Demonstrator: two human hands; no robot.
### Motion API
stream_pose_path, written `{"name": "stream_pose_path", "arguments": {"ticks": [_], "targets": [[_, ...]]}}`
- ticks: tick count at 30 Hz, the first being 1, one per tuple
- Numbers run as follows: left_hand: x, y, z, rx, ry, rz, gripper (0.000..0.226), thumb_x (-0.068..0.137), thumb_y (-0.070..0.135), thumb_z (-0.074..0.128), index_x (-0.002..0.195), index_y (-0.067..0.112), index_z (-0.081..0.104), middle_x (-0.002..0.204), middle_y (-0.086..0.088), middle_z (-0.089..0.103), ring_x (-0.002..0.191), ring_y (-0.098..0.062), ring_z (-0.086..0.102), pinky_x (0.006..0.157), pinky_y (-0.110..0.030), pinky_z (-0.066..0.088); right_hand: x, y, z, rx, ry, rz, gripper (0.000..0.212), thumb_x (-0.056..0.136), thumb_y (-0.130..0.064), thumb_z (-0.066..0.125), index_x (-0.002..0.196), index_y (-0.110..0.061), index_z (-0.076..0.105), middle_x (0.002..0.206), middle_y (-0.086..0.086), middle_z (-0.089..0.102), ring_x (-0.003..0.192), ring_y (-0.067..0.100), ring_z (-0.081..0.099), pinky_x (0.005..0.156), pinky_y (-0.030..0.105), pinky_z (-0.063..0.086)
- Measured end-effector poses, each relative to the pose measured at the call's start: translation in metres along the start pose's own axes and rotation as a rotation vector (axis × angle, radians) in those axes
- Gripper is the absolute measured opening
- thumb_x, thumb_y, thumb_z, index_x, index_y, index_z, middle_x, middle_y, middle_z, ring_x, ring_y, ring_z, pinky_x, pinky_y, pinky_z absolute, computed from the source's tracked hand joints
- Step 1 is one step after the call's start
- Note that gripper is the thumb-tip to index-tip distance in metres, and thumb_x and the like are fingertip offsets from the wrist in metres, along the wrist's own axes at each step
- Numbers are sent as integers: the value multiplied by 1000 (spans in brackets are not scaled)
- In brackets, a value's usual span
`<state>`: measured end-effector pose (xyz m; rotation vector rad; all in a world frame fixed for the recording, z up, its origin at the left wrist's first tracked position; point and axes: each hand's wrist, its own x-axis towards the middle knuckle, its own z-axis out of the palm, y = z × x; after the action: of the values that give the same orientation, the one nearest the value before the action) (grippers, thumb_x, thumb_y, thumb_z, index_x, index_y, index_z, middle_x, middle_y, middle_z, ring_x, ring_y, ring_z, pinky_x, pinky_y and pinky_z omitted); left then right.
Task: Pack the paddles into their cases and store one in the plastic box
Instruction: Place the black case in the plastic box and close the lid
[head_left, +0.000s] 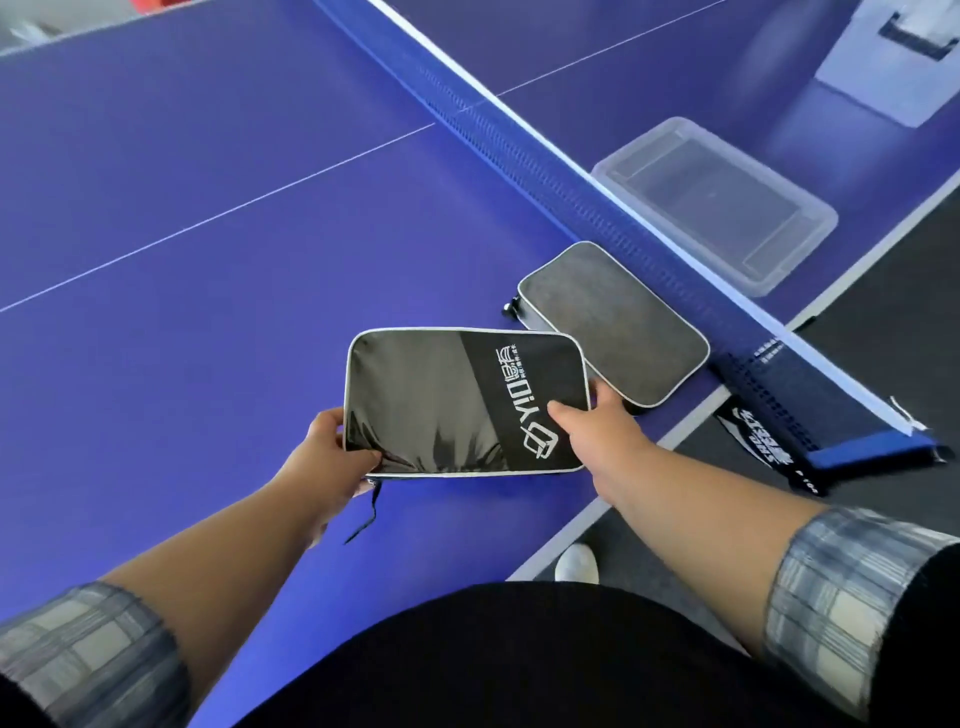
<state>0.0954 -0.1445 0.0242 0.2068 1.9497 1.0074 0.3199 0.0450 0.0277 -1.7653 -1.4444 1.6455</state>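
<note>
A black paddle case with white lettering and grey piping (457, 395) is held just above the blue table tennis table (182, 234). My left hand (332, 447) grips its near left corner, thumb on top. My right hand (597, 421) holds its right edge, thumb on top and fingers underneath. A second case, grey side up (618, 317), lies flat on the table beside the net, its zip pull at its left corner. A clear plastic box (810, 228) stands open beyond the net near the table's right edge. No paddle is visible.
The blue net (519, 150) runs diagonally across the table, its clamp (841, 447) at the right edge. Dark floor and a white shoe (576, 564) show below the table's edge. A pale object (878, 57) sits at the far right.
</note>
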Motion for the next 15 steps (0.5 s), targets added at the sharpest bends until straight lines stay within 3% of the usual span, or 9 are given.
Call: {"name": "stream_pose_path", "arguments": {"ticks": [2,5,7,10,15], "targets": [[7,32,13,50,-11,66,49,76,36,71,120,39,48,83,18,73,81,-10,74,82,-38,59,-3,-5,-16,57,47,-9,24,87,-26,71,108,-34,61,94,-13,74,82,7,71,67,24,54],[20,86,42,175,1,160,51,69,56,68,114,47,46,86,13,72,86,-19,71,80,-45,59,2,-14,-44,98,99,29,14,90,-28,69,104,-28,68,98,-8,75,89,14,71,81,33,58],[34,123,69,251,8,237,44,74,55,67,111,46,45,93,9,67,85,-21,67,72,-45,59,11,-18,-65,135,136,57,15,91,-29,68,106,-28,68,99,-8,74,88,15,71,78,32,58],[56,171,113,359,24,337,38,80,54,64,111,44,45,90,9,64,75,-15,62,54,-27,47,30,-19,-91,147,157,93,16,88,-33,68,103,-30,66,103,-8,73,92,17,71,83,35,58],[106,217,179,445,-18,336,38,85,47,65,119,38,50,91,10,62,74,-11,59,53,-25,42,72,-14,-118,109,120,238,40,81,-35,72,116,-20,62,102,-1,71,99,24,68,93,44,57]]}}
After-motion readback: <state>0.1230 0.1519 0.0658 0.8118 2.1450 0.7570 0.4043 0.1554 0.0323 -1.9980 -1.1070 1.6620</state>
